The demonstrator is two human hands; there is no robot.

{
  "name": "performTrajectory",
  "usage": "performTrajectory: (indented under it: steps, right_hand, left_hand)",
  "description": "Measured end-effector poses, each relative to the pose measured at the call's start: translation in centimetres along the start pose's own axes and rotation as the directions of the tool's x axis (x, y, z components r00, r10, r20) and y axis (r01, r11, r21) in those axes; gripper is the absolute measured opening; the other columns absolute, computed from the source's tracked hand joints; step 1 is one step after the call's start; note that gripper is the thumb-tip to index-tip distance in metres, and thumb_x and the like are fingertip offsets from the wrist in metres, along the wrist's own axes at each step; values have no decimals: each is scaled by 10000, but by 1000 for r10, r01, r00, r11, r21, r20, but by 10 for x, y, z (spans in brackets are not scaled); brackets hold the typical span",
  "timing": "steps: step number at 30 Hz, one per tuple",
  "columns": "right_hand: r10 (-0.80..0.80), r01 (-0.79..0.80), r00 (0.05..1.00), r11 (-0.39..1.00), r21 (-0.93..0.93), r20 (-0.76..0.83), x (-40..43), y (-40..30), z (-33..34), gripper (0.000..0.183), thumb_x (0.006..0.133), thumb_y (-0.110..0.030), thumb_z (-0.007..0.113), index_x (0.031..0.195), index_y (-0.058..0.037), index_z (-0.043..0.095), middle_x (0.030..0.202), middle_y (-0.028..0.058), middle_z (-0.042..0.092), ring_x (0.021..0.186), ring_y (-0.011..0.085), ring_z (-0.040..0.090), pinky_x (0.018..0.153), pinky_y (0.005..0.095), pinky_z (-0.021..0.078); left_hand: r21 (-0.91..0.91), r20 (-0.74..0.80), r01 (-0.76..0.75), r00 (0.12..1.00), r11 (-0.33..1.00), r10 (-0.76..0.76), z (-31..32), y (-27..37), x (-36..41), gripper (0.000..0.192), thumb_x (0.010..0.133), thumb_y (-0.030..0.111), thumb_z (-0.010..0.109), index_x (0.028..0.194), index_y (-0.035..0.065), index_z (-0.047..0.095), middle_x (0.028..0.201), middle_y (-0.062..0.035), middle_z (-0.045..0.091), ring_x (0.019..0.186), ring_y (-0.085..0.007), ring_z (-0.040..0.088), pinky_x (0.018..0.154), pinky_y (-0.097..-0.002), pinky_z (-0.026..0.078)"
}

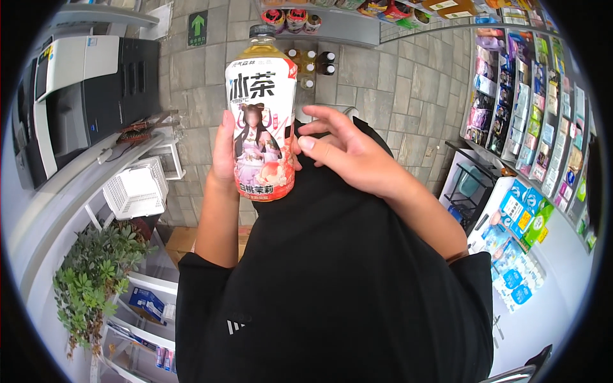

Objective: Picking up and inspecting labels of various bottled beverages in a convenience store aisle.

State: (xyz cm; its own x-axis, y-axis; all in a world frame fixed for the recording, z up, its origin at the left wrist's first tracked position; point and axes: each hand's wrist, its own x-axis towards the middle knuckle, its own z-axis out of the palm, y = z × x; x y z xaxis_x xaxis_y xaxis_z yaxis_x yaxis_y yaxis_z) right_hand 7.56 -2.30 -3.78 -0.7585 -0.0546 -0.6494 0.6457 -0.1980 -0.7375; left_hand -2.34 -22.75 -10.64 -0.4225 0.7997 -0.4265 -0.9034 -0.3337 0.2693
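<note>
A large plastic bottle of iced tea (258,143) with a dark cap and a white and pink printed label stands upright in front of my chest. My left hand (224,158) is wrapped around it, the thumb on the left side and fingertips showing at the right edge. Beside the bottle's right side, my right hand (342,148) is held with its fingers apart and curved. Its thumb tip comes close to the label; whether it touches I cannot tell. On the floor beyond stand several capped bottles (307,67), some yellowish and some dark.
A shelf (330,36) of drinks and snacks is ahead. Racks of small packages (531,110) line the right, above paper packs (522,210). At left are a printer (91,95), a white basket (139,186) and a leafy plant (96,277). A cardboard box (182,239) sits behind my left arm.
</note>
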Motion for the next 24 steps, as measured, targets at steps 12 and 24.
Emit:
performTrajectory:
  steps: [12,24]
  right_hand:
    - [-80,133,965,970,203,-251,23,3,54,786,960,-212,743,1540,51,283,1459,173,502,1262,240,571,1042,383,508]
    - [-84,332,858,843,424,-506,-7,35,59,702,1001,-379,673,1482,40,379,1352,143,579,1172,200,576,1024,356,484]
  left_hand:
    - [379,61,167,977,910,-205,-27,43,28,721,1065,582,340,1407,-34,494,1224,-203,675,1036,-275,709,886,-416,596]
    - [640,152,227,899,734,-411,-6,23,42,571,1058,382,548,1432,-41,462,1315,-126,622,1194,-180,598,1031,-339,475]
